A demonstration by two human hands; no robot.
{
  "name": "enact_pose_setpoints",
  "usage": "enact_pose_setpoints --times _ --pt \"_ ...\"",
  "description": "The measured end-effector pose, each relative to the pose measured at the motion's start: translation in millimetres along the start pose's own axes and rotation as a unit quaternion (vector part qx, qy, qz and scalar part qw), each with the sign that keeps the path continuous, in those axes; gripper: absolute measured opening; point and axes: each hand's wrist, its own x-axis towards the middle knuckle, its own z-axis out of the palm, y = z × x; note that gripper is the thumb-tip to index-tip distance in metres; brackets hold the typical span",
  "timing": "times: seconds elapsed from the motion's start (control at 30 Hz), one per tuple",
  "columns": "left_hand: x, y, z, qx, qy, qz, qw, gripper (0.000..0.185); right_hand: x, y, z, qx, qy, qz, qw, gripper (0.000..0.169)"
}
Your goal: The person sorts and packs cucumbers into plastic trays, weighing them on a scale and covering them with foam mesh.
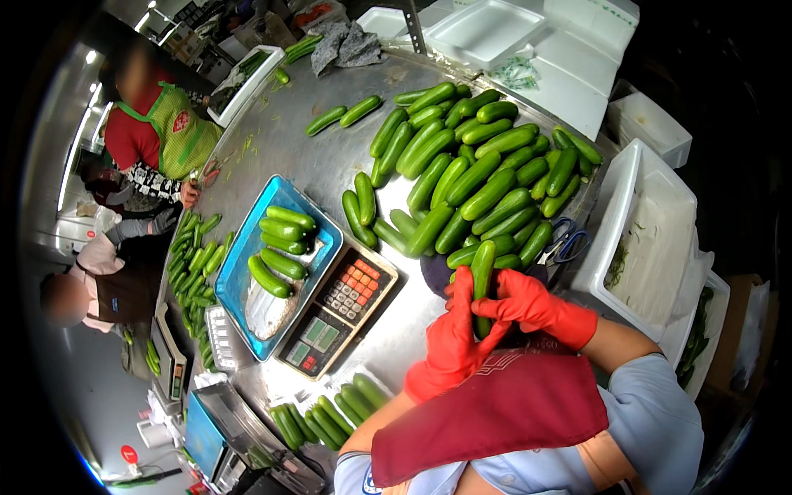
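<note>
Both hands wear red rubber gloves and meet at one upright cucumber [483,272] before the maroon apron. My left hand [455,346] holds it from the left and below, thumb near its lower part. My right hand [535,306] grips it from the right, fingertips on its middle. Just beyond lies a large heap of cucumbers [489,179] on the metal table [278,148]. To the left, a digital scale [337,312] bears a blue-rimmed tray [228,281] with several cucumbers in it. Rows of cucumbers [328,417] lie near my left forearm.
Blue-handled scissors [572,244] lie at the heap's right edge. White foam boxes [656,247] stand at right, with more foam trays [486,28] at the far edge. Across the table are a co-worker in a green apron [185,133], another person [105,278] and a second cucumber pile [192,266].
</note>
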Motion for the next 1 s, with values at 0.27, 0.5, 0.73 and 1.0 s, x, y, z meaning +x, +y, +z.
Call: enact_pose_setpoints --times 0.27,0.5,0.73,1.0 --pt "0.9 3.2 3.3 -0.125 -0.066 0.022 0.99 0.097 -20.7 7.2 6.1 0.074 0.045 -0.075 0.993 0.045" --pt "-16.4 0.1 -17.2 -0.203 -0.056 -0.055 0.976 0.045 -33.3 -17.4 5.8 -0.044 -0.025 -0.074 0.996 0.05" --pt "-10.4 -6.9 -39.4 -0.437 -0.087 -0.237 0.863 0.078 -21.8 -21.3 25.0 -0.08 -0.055 0.164 0.982 0.05" --pt "-42.1 -22.1 -45.8 -0.621 0.066 -0.297 0.722 0.062 2.9 -30.9 44.3 -0.135 -0.071 0.229 0.961 0.047"
